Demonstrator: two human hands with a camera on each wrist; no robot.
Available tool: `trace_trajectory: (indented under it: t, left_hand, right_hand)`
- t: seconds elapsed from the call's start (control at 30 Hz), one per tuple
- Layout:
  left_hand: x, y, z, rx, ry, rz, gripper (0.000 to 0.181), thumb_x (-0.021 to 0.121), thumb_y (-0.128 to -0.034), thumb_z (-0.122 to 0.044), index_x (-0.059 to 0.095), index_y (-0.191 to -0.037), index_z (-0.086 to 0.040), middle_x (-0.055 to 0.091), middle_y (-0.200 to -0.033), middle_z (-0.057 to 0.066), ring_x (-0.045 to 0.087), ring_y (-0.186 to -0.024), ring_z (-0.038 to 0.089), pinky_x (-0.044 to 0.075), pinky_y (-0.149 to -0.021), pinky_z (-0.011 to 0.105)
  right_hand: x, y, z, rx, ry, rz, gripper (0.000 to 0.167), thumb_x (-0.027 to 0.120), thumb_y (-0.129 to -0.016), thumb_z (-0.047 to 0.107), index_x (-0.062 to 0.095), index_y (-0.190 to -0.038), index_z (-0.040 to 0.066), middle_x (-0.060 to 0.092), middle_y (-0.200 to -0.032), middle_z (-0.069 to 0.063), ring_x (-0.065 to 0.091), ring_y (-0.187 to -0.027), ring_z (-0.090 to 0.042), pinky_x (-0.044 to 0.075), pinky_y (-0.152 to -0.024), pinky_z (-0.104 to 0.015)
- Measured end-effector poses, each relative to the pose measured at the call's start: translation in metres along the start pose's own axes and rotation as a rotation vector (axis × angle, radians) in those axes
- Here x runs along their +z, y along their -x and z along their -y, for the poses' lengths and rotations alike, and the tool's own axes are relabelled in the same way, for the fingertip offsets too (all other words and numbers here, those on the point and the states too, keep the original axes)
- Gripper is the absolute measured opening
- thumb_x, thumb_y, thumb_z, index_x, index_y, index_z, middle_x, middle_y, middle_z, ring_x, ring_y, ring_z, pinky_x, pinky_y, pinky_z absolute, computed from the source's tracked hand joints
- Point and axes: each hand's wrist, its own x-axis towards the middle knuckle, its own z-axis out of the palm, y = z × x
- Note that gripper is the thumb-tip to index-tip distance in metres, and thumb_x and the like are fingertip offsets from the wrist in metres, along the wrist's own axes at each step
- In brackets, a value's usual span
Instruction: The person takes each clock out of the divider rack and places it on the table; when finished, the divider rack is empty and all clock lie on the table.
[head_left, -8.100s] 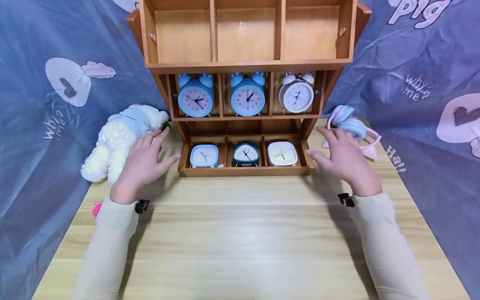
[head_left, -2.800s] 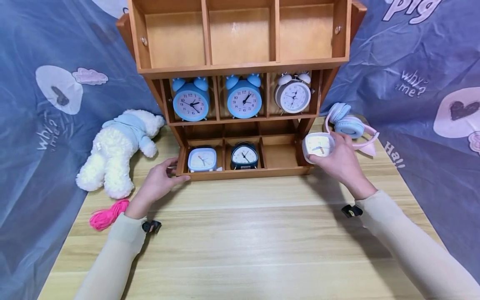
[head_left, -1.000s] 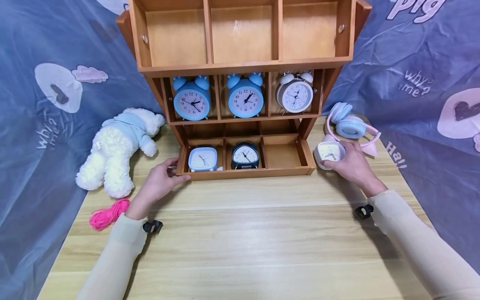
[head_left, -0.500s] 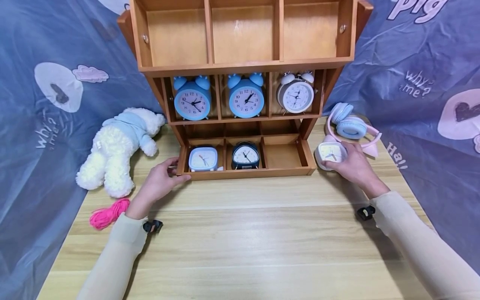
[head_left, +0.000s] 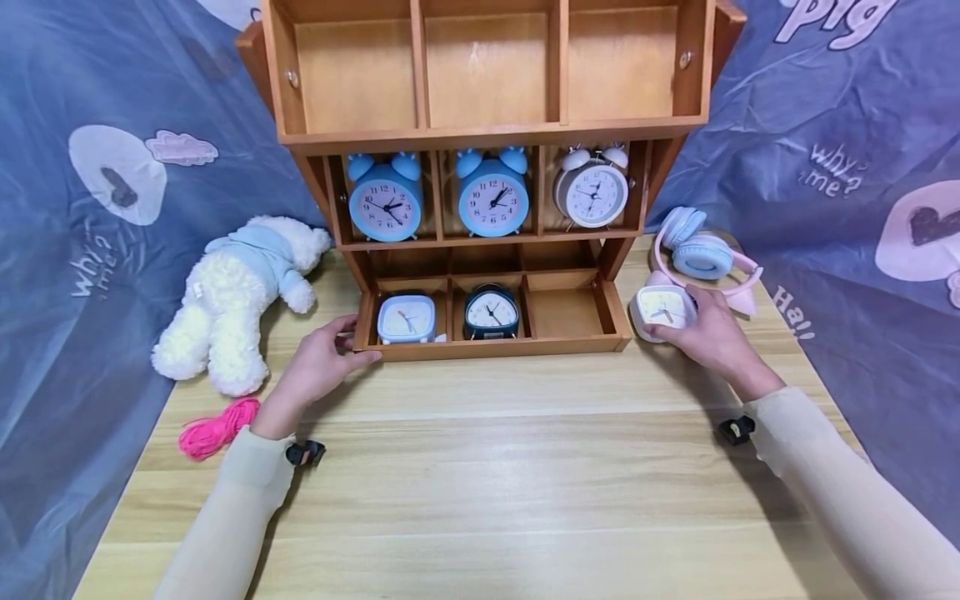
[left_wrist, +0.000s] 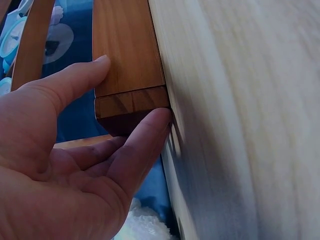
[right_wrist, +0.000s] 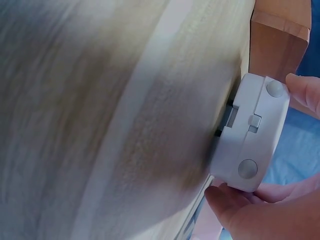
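My left hand (head_left: 318, 367) grips the lower left corner of the wooden shelf (head_left: 495, 350), thumb on its front board. My right hand (head_left: 708, 333) pinches the square white clock (head_left: 663, 310) just beyond the shelf's right end; I can't tell whether it touches the table (head_left: 495, 467). The bottom tier holds a pale blue clock (head_left: 406, 318) in its left compartment and a dark teal clock (head_left: 491, 312) in the middle one. The middle tier has two blue twin-bell clocks (head_left: 386, 204) and, at right, a white twin-bell clock (head_left: 596, 193). Farther out are the plush toy (head_left: 225, 308), pink cord (head_left: 217, 429) and headphones (head_left: 701, 256). On the backdrop cloth (head_left: 45, 350) I read "why? me?" on both sides, and "pig" and "Ha!!" at right. Any brand on the dials is too small to read. My right hand partly hides the headphones, and the top tier is cut off above.
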Motion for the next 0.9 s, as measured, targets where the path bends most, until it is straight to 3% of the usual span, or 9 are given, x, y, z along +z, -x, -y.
trace_trajectory:
  t: [0.2, 0.47, 0.9]
  left_hand:
    - [0.0, 0.0, 0.001, 0.001, 0.003, 0.001, 0.086, 0.086, -0.1004, -0.035, 0.046, -0.167, 0.001, 0.07, -0.144, 0.03, 0.069, -0.128, 0.042, 0.058, -0.103, 0.051]
    - [0.001, 0.0, 0.001, 0.002, -0.003, -0.002, 0.085, 0.086, -0.1004, -0.035, 0.047, -0.166, 0.001, 0.071, -0.144, 0.03, 0.07, -0.129, 0.043, 0.058, -0.105, 0.055]
    - [0.0, 0.001, 0.0, 0.011, -0.002, 0.0, 0.084, 0.086, -0.1009, -0.034, 0.047, -0.167, 0.001, 0.071, -0.143, 0.03, 0.071, -0.128, 0.043, 0.059, -0.103, 0.053]
  right_hand:
    - [0.0, 0.002, 0.0, 0.009, 0.009, -0.007, 0.112, 0.087, -0.094, 0.038, 0.024, -0.169, -0.016, 0.031, -0.163, -0.052, 0.047, -0.139, -0.068, 0.038, -0.118, -0.08]
    - [-0.003, 0.004, 0.0, 0.004, -0.007, -0.032, 0.111, 0.088, -0.095, 0.039, 0.026, -0.17, -0.014, 0.029, -0.167, -0.047, 0.042, -0.147, -0.067, 0.035, -0.122, -0.08]
    - [-0.008, 0.011, 0.007, -0.008, -0.008, -0.057, 0.107, 0.086, -0.097, 0.041, 0.029, -0.171, -0.01, 0.034, -0.163, -0.046, 0.043, -0.145, -0.067, 0.035, -0.12, -0.08]
